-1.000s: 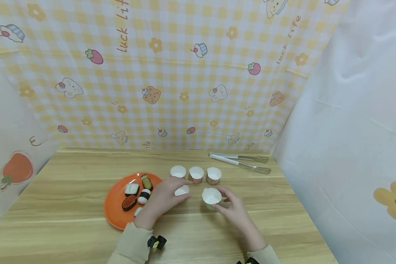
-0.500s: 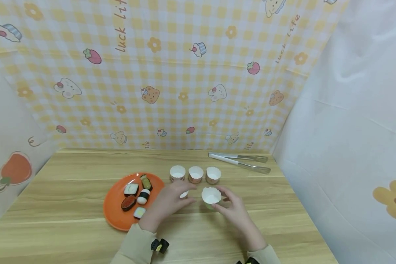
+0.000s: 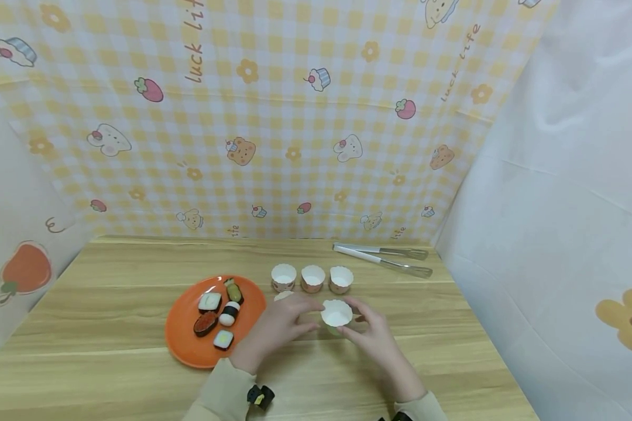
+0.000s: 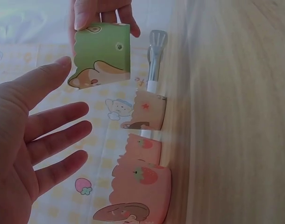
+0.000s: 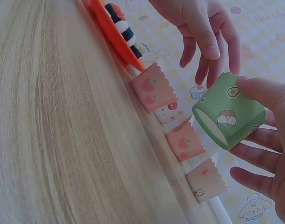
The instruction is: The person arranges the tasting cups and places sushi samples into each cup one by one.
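- Head: green cup (image 3: 337, 314), above table (image 3: 110, 275); 3 cups (image 3: 313, 280) behind.
- Left wrist: left hand (image 4: 14, 133), fingers spread, holding nothing, near green cup.
- Right wrist: right hand (image 5: 280, 151), fingers pinching green cup's side; light grip should spare thin wall.

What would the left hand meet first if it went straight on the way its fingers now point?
Most likely the green cup held by the right hand: in the head view, the left hand points towards it. How wide the gap is, I cannot tell.
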A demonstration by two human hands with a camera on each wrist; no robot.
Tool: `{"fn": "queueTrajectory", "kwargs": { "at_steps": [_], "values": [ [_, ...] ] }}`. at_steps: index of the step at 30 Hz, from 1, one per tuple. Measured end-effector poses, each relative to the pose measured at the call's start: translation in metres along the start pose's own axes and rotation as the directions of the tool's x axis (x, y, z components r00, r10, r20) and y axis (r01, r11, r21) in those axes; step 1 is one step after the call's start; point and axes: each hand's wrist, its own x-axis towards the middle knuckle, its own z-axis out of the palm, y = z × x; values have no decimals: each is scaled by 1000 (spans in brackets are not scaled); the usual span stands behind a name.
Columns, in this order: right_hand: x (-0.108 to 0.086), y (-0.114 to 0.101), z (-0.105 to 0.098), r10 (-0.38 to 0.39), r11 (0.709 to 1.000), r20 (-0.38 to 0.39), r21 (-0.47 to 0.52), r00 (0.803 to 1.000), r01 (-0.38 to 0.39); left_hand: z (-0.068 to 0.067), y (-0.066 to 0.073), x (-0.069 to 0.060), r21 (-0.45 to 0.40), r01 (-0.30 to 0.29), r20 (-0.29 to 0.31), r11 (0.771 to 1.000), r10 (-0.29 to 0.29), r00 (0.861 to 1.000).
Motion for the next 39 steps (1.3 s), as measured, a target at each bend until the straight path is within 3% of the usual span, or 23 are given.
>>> {"fn": "queueTrajectory", "kwargs": {
  "at_steps": [4,11,18,39],
  "values": [
    [0,-12,-3,-10,1000,10,-10,1000,10,3,1,-1,3,7,13,1000,-7,1000],
    [-1,30,6,-46,999,1,-13,999,46,9,1,-2,39,-34,-16,999,34,999],
    [-1,28,7,-50,998,-6,-31,999,50,11,3,-2,72,-36,3,997,36,999],
    [-1,27,8,-27,999,12,-25,1000,28,13,6,0,63,-3,35,998,1,999]
  ]
}}
